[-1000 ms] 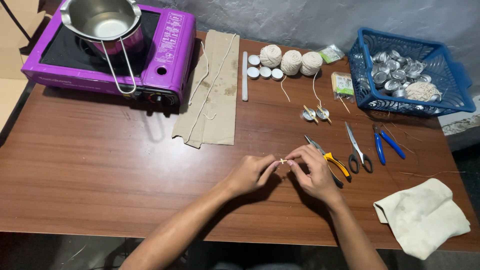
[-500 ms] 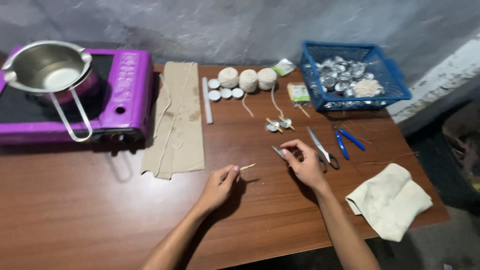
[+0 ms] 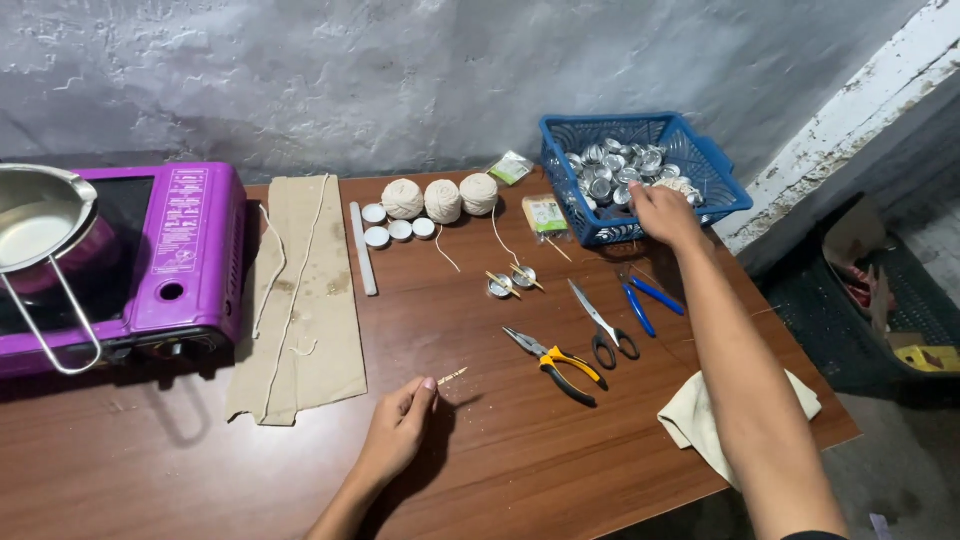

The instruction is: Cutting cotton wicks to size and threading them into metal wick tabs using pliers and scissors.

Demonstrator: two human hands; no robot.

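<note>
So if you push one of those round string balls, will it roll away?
Probably a bit. The string balls look round, so a nudge could roll one, though each likely sits on a flattish spot. They seem soft and light, being wound cord. A loose tail trails from one and may drag and slow it.

There are three balls of string [image 3: 441, 199], four small white candles [image 3: 398, 228], two little metal cups with sticks [image 3: 510, 281], two pliers [image 3: 558, 364], one pair of scissors [image 3: 601, 325], one blue basket [image 3: 706, 165] and one purple stove [image 3: 180, 255].
</note>
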